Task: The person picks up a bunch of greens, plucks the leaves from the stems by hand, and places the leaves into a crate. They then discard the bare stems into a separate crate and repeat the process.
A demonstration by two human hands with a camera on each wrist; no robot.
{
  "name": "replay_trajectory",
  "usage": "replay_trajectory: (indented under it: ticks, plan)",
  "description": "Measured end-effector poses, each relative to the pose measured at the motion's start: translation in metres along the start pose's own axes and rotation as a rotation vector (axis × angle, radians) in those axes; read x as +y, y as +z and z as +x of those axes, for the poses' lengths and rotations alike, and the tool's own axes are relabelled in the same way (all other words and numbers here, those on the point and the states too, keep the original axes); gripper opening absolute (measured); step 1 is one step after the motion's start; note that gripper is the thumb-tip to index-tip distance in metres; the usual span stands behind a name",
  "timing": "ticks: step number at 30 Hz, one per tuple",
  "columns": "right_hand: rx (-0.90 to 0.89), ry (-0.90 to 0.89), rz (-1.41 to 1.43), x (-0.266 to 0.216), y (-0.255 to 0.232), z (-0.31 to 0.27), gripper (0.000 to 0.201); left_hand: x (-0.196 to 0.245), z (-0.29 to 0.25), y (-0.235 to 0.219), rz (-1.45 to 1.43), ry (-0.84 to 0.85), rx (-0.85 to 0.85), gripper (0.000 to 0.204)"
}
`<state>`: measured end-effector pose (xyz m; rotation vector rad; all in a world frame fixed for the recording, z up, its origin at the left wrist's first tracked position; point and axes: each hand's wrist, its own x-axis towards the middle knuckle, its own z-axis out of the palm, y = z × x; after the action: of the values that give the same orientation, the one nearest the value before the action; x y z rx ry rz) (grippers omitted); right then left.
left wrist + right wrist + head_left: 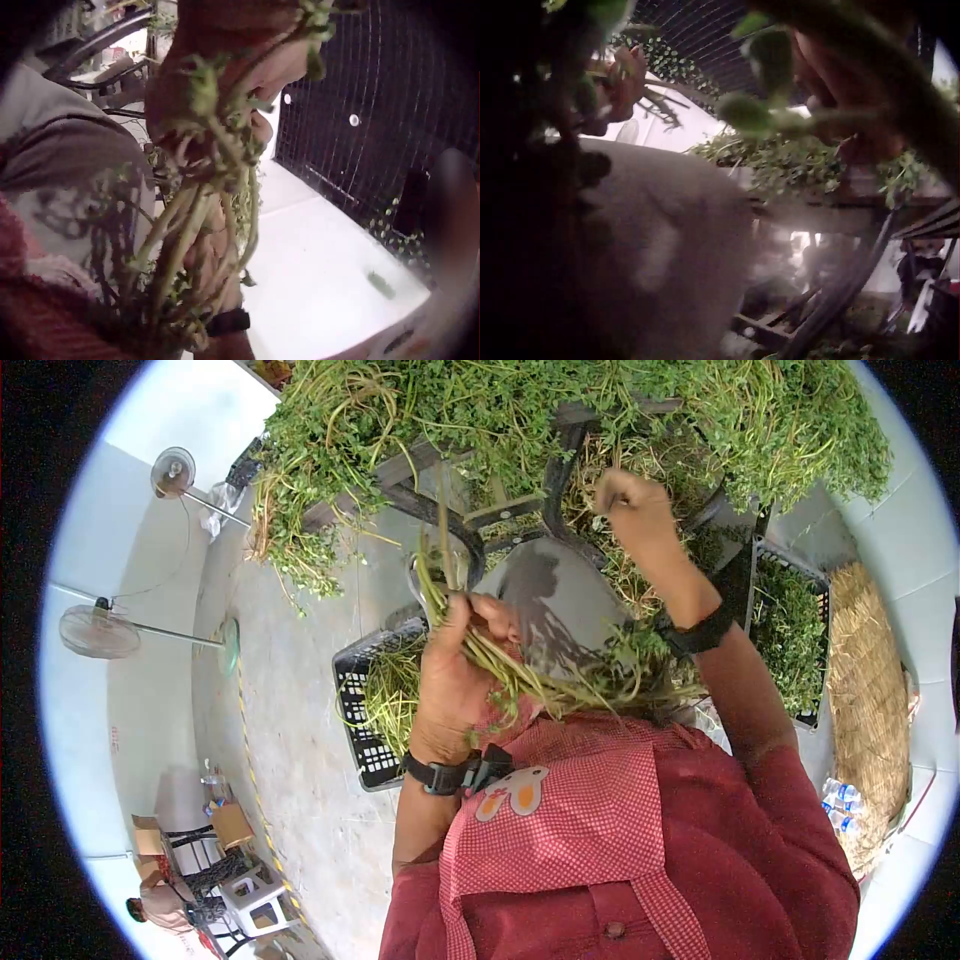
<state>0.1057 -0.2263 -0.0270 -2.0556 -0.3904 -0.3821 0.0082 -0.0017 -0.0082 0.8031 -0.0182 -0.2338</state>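
In the head view, the left hand (450, 690) grips a bunch of green stems (500, 665) slantwise before the chest, its leafy part (620, 670) reaching toward the right forearm. The left wrist view has that hand (225, 82) at the top, curled round the stems (187, 232). Raised apart from the bunch, the right hand (640, 510) is near the table's edge with its fingers curled; nothing shows in it, though it is blurred. Leaves partly cover the right hand (855, 90) in the right wrist view.
Leafy greens (480, 410) are heaped on the table across the top. Black crates stand below, one with stems (390, 690) at the left, one with leaves (790, 630) at the right. Two fans (100, 632) are at the far left; a person (165, 905) is at lower left.
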Motion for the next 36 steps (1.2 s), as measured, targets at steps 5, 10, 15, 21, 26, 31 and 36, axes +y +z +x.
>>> replay_trajectory:
  ticks: [5, 10, 15, 21, 26, 31, 36]
  plan:
    - [0.065, 0.136, 0.337, -0.056, -0.021, -0.024, 0.020, 0.009, 0.010, -0.010, 0.071, -0.094, 0.147, 0.038]
    - [-0.184, 0.148, 0.326, -0.100, -0.038, -0.062, 0.019, 0.002, 0.012, -0.001, 0.066, -0.070, 0.246, 0.039]
    - [-0.661, 0.154, 0.242, -0.094, -0.022, -0.097, 0.028, 0.005, 0.016, 0.005, 0.132, 0.024, 0.203, 0.035]
    - [-0.606, 0.507, 0.502, -0.078, -0.005, -0.109, 0.036, -0.005, 0.014, 0.027, 0.135, 0.184, 0.236, 0.036]
    - [-0.454, 0.848, 1.143, -0.095, 0.017, -0.110, 0.026, -0.018, 0.005, 0.031, 0.137, 0.214, 0.214, 0.037]
    - [-0.414, 0.816, 1.167, -0.080, 0.041, -0.108, 0.029, -0.017, 0.005, 0.040, 0.186, 0.288, 0.316, 0.034]
    - [-0.704, -0.032, 0.376, -0.092, 0.032, -0.101, 0.043, -0.010, 0.008, 0.021, -0.042, 0.158, 0.112, 0.041]
